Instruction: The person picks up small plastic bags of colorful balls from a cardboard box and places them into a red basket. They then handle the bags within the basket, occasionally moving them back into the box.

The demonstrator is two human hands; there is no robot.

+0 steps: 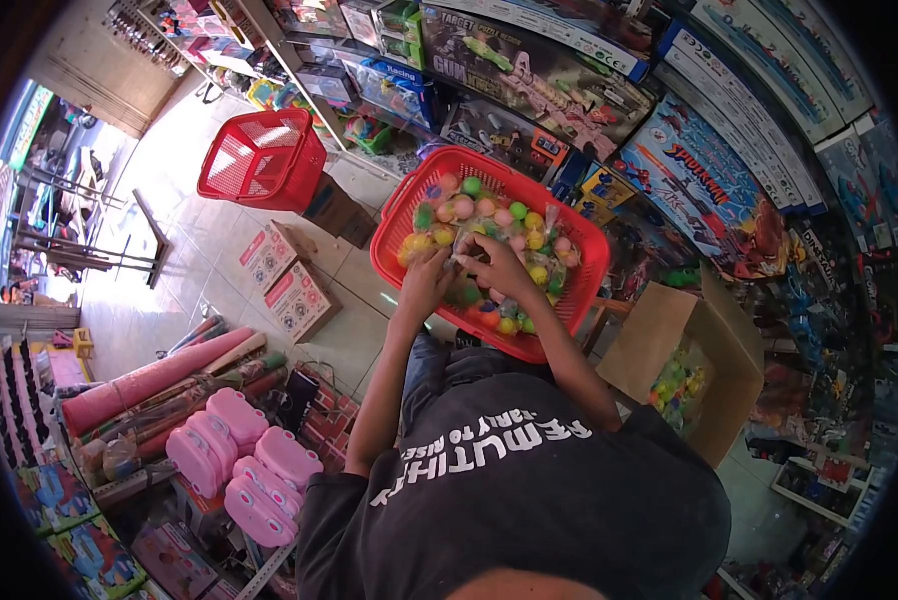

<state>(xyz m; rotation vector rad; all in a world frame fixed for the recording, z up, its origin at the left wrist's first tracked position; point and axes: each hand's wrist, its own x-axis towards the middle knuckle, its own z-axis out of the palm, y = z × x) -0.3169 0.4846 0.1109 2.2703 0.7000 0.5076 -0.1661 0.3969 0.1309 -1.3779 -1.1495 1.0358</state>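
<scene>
While our L hand (429, 283) & R hand (501, 268) pinch clear plastic bag (462, 239) over red plastic bskt (591, 250), we'd best go gently.

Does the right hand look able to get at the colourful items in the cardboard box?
Probably yes: the cardboard box is open beside the right arm, though a flap stands partly between and the right hand is over the red basket.
</scene>
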